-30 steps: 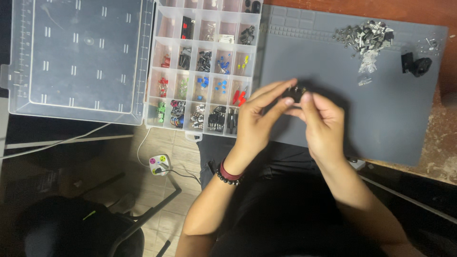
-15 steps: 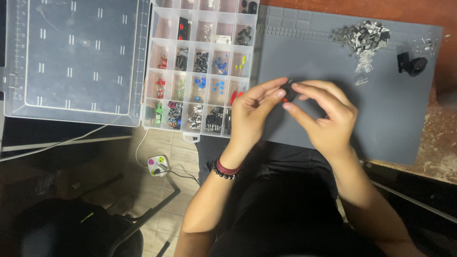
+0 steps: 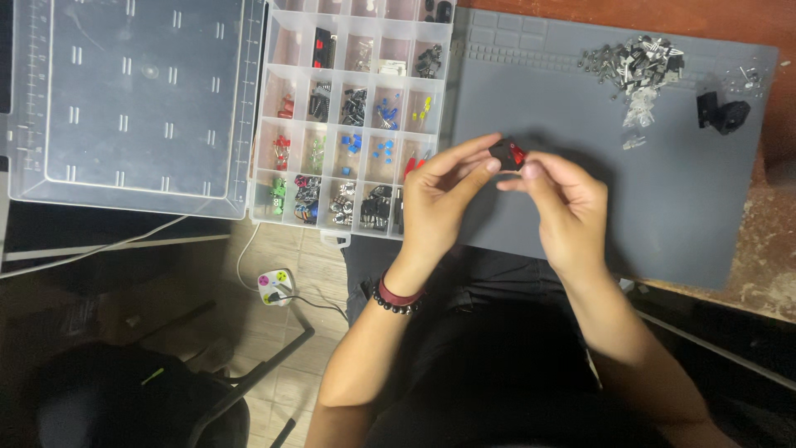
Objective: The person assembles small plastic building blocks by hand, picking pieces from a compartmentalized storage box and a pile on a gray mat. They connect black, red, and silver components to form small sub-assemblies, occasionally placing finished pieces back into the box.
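Note:
My left hand (image 3: 439,199) and my right hand (image 3: 564,203) meet above the near edge of a grey work mat (image 3: 663,207). Between their fingertips they pinch one small black part with a red face (image 3: 507,154). The left thumb and forefinger grip its left side, the right fingertips its right side. A dark beaded bracelet and a red band (image 3: 396,297) sit on my left wrist.
A clear compartment box (image 3: 352,124) with small coloured parts lies left of the mat, its lid (image 3: 133,99) folded open further left. A heap of small metal and clear parts (image 3: 634,66) and a black part (image 3: 720,112) lie on the mat's far side. Below is floor with a cable.
Both hands stay together on the small part. They have turned it, so its red face shows between the fingertips. The view has shifted slightly.

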